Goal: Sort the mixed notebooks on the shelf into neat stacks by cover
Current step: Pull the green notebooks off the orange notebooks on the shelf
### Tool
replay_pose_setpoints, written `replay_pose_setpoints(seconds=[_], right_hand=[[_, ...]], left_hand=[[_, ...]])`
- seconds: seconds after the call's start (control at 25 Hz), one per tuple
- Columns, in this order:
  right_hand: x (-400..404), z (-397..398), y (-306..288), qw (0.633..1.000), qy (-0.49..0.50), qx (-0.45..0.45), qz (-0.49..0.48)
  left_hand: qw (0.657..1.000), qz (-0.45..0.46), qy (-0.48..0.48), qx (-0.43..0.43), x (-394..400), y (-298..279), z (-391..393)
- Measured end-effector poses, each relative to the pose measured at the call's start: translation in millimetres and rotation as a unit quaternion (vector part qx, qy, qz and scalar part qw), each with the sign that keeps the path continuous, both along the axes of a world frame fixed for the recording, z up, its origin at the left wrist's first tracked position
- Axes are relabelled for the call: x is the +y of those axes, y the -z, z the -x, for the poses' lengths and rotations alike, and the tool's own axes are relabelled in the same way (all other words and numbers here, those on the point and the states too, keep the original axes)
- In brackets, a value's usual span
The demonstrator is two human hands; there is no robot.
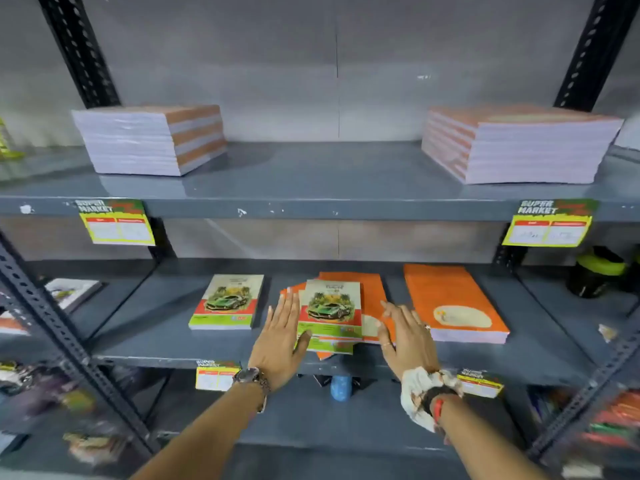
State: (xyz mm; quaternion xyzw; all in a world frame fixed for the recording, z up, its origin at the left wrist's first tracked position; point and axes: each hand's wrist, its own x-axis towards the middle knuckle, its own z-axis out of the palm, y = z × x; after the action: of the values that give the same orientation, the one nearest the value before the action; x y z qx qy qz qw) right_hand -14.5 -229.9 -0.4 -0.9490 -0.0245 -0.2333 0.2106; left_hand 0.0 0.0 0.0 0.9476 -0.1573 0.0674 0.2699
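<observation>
On the middle shelf (166,344) lies a mixed pile (330,313): green car-cover notebooks on top of larger orange-cover ones, askew. Left of it sits a small neat stack of car-cover notebooks (227,301). To the right rests a neat stack of orange-cover notebooks (453,303). My left hand (282,336) is flat, fingers apart, against the pile's left edge. My right hand (405,332) is spread at the pile's right side, over an orange cover. Neither hand grips anything.
The upper shelf carries two tall notebook stacks, one at the left (149,138) and one at the right (519,143). Price tags (116,221) hang from the shelf edges. A black and green bottle (595,275) stands far right. Black slotted uprights (45,306) flank the shelves.
</observation>
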Motion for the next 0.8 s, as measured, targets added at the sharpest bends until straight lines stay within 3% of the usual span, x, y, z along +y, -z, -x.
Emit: replay_pose_setpoints(seconds=[0.12,0.24,0.32,0.48,0.64,0.8], right_hand=[[9,-34,30,0.986,0.061,0.11,-0.109],[22,-63,52,0.95,0.096,0.252,-0.154],[32,-79,59,0.935,0.123,0.292,-0.161],[48,-103,61,0.904,0.149,0.303,-0.261],[67,-114,46,0.843,0.172,0.316,-0.401],[109,-125,40,0.858,0.1,0.307,-0.4]], left_hand=[[0.978,0.104,-0.026,0.181,2,27,-27],[0.961,0.148,-0.035,0.23,2,48,-49],[0.952,0.161,-0.05,0.254,4,59,-65],[0.938,0.202,-0.074,0.273,6,71,-79],[0.872,0.357,-0.111,0.317,13,61,-79],[0.85,0.425,-0.157,0.268,56,47,-82]])
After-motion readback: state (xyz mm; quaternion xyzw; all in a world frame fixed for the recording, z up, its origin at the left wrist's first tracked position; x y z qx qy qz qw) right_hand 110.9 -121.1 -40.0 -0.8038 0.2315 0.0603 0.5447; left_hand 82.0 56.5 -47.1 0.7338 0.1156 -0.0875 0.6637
